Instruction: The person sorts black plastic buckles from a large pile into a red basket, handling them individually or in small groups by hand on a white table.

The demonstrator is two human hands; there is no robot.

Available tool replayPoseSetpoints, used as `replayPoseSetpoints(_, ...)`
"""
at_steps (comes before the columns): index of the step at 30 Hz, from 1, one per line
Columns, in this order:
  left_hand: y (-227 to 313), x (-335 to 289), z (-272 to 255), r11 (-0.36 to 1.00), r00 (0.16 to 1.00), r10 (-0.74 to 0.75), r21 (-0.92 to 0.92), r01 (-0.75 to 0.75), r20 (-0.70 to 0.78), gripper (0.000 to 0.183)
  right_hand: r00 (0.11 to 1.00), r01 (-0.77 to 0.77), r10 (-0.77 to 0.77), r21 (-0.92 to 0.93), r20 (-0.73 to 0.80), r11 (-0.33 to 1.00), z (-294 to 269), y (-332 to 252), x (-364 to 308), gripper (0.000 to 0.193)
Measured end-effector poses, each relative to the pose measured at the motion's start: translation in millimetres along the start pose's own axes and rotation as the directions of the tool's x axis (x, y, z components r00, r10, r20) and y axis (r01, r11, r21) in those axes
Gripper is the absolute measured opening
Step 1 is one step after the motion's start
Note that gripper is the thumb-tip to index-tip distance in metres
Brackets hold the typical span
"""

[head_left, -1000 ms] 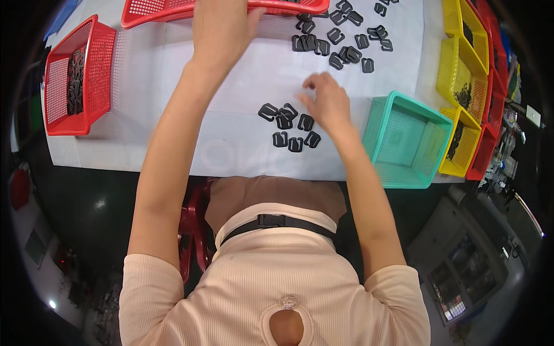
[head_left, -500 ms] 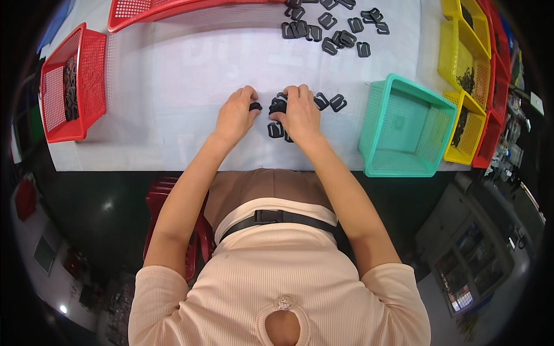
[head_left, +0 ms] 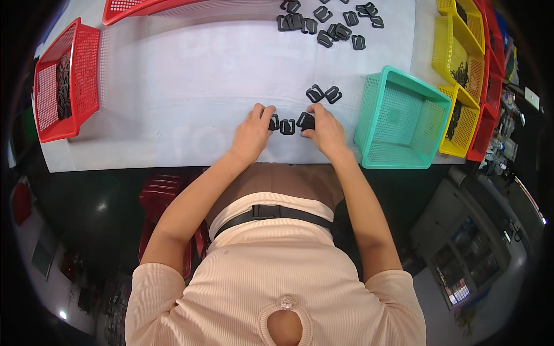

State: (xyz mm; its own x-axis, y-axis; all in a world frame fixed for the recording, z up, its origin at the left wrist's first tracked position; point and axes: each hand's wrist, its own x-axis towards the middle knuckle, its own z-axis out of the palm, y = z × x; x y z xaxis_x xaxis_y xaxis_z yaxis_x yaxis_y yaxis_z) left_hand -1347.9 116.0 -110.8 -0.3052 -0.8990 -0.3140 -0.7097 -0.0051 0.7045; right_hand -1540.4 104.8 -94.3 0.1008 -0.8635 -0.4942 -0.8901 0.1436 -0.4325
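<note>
My left hand [head_left: 250, 134] is closed, thumb and fingers pinching a black plastic buckle [head_left: 274, 122] just above the table. Opposite it, my right hand [head_left: 328, 130] has its thumb and fingers around a small bunch of the same buckles [head_left: 306, 120]; how many is hidden. Between the two hands a single hook-shaped buckle [head_left: 287, 127] lies on the white tabletop. Two more loose buckles, one [head_left: 314, 93] beside the other [head_left: 333, 94], rest just beyond my right hand.
Several scattered buckles [head_left: 343, 32] lie at the far side of the table [head_left: 190, 75]. A turquoise basket [head_left: 374, 115] stands at right, near yellow baskets [head_left: 478, 118] with small dark parts. A red basket [head_left: 88, 81] with dark pieces stands at left, another red basket [head_left: 130, 10] behind.
Both hands have come nearer to me, and the right has moved rightward. The buckle between them now shows in the open, and the gap between the hands is wider.
</note>
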Motion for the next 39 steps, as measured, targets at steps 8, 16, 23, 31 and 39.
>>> replayPoseSetpoints(8,-11.0,0.0,-2.7,0.997,0.996,0.074,0.004,-0.074,0.044,0.023,0.988,-0.126,0.113,0.121,0.108,0.985,5.6,-7.4,-8.6,0.047)
replayPoseSetpoints(16,7.1,-12.3,-6.0,0.676,0.869,-0.34,-0.549,0.491,0.359,0.014,0.964,-0.265,0.245,0.459,0.103,0.848,39.9,-17.4,-24.8,0.043)
replayPoseSetpoints(23,-14.4,-10.7,6.8,0.428,0.839,-0.301,-0.722,0.543,0.453,0.013,0.875,-0.484,0.289,0.705,0.388,0.518,31.8,-21.4,1.8,0.043)
replayPoseSetpoints(31,-24.8,-6.6,6.3,0.39,0.86,-0.258,-0.767,0.51,0.441,0.014,0.93,-0.301,0.155,0.446,0.335,0.843,20.3,-25.4,23.1,0.042)
replayPoseSetpoints(39,25.4,135.9,-175.5,0.963,0.75,0.193,-0.024,-0.268,-0.633,0.016,0.765,0.553,-0.259,0.397,-0.59,0.732,-135.5,-134.3,153.0,0.03)
